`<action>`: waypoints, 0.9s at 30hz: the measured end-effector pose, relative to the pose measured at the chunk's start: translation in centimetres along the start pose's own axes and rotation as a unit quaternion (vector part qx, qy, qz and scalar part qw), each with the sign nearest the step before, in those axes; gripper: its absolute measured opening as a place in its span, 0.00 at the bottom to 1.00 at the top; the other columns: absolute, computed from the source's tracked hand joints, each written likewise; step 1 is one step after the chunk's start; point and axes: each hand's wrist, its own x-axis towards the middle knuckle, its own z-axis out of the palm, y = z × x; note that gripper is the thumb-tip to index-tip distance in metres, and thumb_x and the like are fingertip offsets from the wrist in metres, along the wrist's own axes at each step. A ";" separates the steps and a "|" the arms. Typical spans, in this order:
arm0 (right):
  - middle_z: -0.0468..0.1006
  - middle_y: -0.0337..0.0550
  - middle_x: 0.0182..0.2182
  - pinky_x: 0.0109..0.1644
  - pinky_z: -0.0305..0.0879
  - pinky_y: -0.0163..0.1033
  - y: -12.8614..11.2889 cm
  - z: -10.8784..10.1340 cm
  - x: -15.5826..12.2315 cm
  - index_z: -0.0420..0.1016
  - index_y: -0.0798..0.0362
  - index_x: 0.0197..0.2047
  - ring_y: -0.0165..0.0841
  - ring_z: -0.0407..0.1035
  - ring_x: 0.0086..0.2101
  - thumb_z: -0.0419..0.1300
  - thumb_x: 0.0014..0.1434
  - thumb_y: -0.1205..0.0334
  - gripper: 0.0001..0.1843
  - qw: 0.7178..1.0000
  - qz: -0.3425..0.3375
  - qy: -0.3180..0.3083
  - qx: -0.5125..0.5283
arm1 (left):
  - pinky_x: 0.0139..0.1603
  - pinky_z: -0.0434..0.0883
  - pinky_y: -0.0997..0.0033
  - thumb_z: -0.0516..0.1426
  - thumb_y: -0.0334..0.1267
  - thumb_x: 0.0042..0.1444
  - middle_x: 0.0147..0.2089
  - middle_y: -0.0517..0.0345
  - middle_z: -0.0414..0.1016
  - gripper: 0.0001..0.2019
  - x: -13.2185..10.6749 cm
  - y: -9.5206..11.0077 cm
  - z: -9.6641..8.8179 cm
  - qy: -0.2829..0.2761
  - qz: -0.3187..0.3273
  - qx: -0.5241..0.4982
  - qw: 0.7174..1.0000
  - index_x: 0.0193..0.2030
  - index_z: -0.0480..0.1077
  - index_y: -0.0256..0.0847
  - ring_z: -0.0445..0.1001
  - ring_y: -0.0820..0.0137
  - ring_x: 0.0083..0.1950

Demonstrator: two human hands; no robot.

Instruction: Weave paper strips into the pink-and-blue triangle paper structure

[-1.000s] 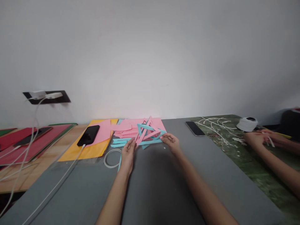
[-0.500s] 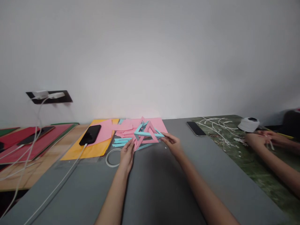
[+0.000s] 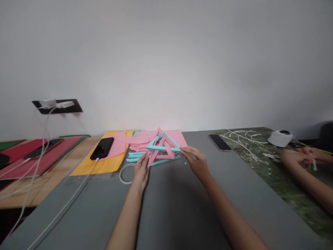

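Observation:
Between my hands is a star-like paper shape [image 3: 169,148] made of interlaced pink and light-blue folded strips. My left hand [image 3: 141,170] pinches its lower left corner. The fingertips of my right hand [image 3: 194,158] close on its right corner, at the end of a light-blue strip. Behind the shape lie loose light-blue strips [image 3: 135,157] and pink paper pieces [image 3: 139,139], partly covered by it. A roll of tape [image 3: 121,177] rests flat beside my left hand, which hides part of its ring.
A black phone [image 3: 102,148] with a charging cable lies on a yellow envelope [image 3: 109,167] at left. Another phone [image 3: 220,142] is at right. Farther right, a co-worker's hands [image 3: 299,156] work over a green mat [image 3: 282,184] with white cords [image 3: 243,139] and scraps.
My right hand has shifted slightly right, and the paper star has tilted a little, its light-blue front strip now seen flatter. My left hand keeps its hold. The view has moved slightly.

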 end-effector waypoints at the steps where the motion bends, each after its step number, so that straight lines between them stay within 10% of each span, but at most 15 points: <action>1: 0.79 0.41 0.33 0.46 0.66 0.43 -0.1 0.0 0.0 0.79 0.43 0.36 0.36 0.72 0.37 0.61 0.52 0.61 0.08 1.000 -0.002 0.000 -0.001 | 0.49 0.68 0.74 0.65 0.30 0.42 0.43 0.54 0.79 0.12 0.1 0.0 0.0 0.004 -0.001 -0.004 1.000 0.37 0.74 0.40 0.74 0.70 0.48; 9: 0.80 0.43 0.34 0.44 0.68 0.43 2.0 -0.1 0.0 0.79 0.47 0.38 0.36 0.72 0.36 0.64 0.47 0.57 0.12 0.994 0.092 0.003 0.062 | 0.49 0.68 0.79 0.61 0.24 0.47 0.36 0.58 0.79 0.09 0.7 0.4 -0.3 -0.014 0.031 -0.065 0.997 0.35 0.74 0.39 0.76 0.77 0.40; 16: 0.80 0.42 0.27 0.34 0.70 0.39 4.3 0.8 -0.3 0.78 0.53 0.32 0.32 0.73 0.28 0.68 0.40 0.52 0.17 0.931 0.272 0.020 0.243 | 0.46 0.69 0.81 0.61 0.27 0.47 0.36 0.59 0.79 0.07 0.2 0.8 0.1 -0.035 0.043 -0.073 0.996 0.35 0.74 0.39 0.76 0.79 0.37; 27: 0.80 0.42 0.32 0.45 0.69 0.40 5.9 0.2 -0.5 0.79 0.52 0.31 0.33 0.74 0.35 0.70 0.37 0.56 0.15 0.907 0.290 0.021 0.304 | 0.46 0.69 0.78 0.65 0.34 0.41 0.41 0.57 0.77 0.15 -0.1 0.3 0.1 -0.089 0.062 -0.022 0.994 0.39 0.74 0.40 0.75 0.76 0.41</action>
